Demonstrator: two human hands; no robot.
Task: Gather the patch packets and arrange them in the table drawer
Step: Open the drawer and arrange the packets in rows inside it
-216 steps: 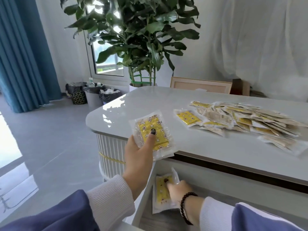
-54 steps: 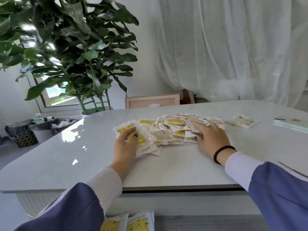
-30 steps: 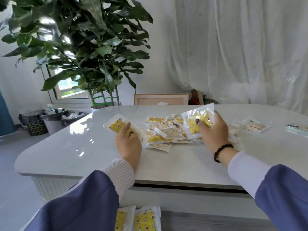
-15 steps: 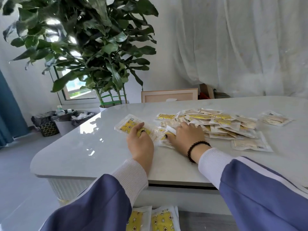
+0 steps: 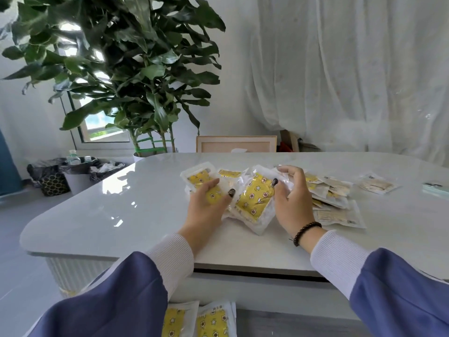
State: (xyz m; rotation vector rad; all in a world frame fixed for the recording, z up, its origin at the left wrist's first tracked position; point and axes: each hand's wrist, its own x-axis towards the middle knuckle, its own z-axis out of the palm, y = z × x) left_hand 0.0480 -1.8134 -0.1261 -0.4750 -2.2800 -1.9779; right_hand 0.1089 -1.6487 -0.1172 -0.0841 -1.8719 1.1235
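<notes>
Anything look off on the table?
One patch packet lies alone on the table, right of the loose pile that both hands work at, not yet gathered. Nothing spilled or damaged.

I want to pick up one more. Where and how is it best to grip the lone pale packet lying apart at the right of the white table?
The lone pale packet lies flat on the white table, clear of the pile. Probably come from above and pinch its near sealed edge.

bare tabletop (image 5: 116,215) left of the packet pile (image 5: 328,190).
</notes>
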